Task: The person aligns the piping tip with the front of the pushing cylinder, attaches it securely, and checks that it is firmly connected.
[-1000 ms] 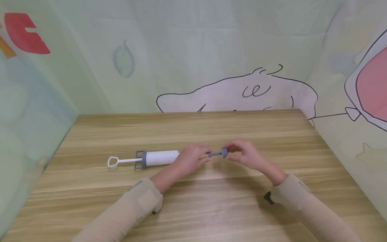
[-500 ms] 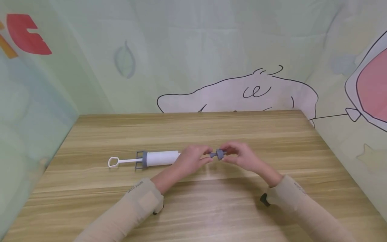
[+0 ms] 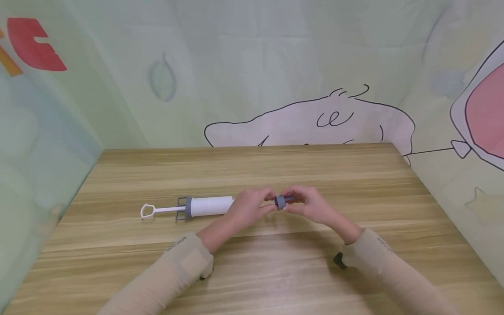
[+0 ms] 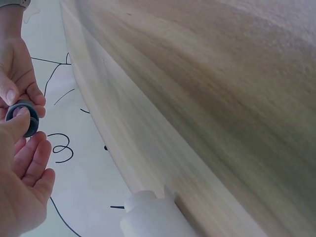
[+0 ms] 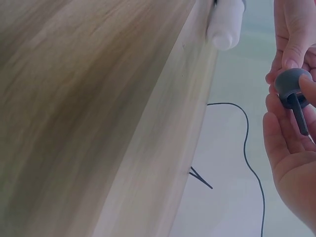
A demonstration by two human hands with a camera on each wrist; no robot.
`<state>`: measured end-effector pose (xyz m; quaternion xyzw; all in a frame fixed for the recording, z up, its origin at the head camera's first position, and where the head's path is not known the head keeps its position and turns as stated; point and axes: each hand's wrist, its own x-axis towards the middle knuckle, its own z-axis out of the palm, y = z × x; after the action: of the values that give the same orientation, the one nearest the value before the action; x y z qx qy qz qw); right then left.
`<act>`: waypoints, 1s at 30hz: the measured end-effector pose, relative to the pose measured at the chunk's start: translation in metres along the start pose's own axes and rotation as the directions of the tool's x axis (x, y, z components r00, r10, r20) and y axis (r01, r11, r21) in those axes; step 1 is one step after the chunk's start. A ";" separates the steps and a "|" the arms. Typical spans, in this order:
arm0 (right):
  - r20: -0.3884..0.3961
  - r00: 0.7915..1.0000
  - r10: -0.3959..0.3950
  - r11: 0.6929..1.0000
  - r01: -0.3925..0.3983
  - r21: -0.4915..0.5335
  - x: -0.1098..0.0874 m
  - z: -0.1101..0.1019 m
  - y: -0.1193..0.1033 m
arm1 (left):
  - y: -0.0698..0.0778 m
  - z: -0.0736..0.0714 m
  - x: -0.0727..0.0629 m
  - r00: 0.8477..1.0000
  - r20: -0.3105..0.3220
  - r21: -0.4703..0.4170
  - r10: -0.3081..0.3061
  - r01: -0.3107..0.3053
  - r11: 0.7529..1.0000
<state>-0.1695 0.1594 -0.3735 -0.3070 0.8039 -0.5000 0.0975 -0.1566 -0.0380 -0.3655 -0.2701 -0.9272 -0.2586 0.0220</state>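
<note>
Grey cap (image 3: 280, 202) shifted leftward (touching left hand (image 3: 249, 205)).

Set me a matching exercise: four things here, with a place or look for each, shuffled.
1. Handle
2. Tube
3. Grey part
4. Table

A. wood-grained
B. between left hand and right hand
C. ends in an open loop
D. white, partly behind the left hand in the head view

Pairs: 1-C, 2-D, 3-B, 4-A
</note>
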 end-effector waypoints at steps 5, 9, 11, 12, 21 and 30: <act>-0.007 1.000 0.010 1.000 -0.010 0.005 0.001 0.001 0.000 | -0.001 0.001 0.000 1.000 -0.015 -0.003 0.003 -0.003 1.000; -0.008 1.000 0.009 1.000 -0.009 0.016 0.001 0.001 0.000 | -0.002 0.002 -0.001 0.999 -0.046 0.002 0.019 -0.019 1.000; -0.008 1.000 0.008 1.000 -0.008 0.024 0.001 0.001 -0.001 | -0.003 0.003 -0.001 0.997 -0.071 -0.003 0.031 -0.032 0.999; -0.008 1.000 0.010 1.000 -0.009 0.029 0.001 0.001 -0.001 | -0.003 0.004 -0.001 0.996 -0.085 -0.007 0.037 -0.038 0.999; -0.013 0.999 0.037 0.995 -0.036 0.092 0.001 0.001 0.000 | -0.006 0.006 -0.002 0.978 -0.171 -0.038 0.116 -0.124 0.992; -0.011 0.997 0.076 0.985 -0.073 0.157 0.002 0.001 -0.003 | -0.006 0.011 -0.002 0.960 -0.219 -0.004 0.174 -0.179 0.984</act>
<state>-0.1697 0.1562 -0.3710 -0.2637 0.7740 -0.5600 0.1331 -0.1567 -0.0383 -0.3780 -0.3220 -0.8884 -0.2944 0.1430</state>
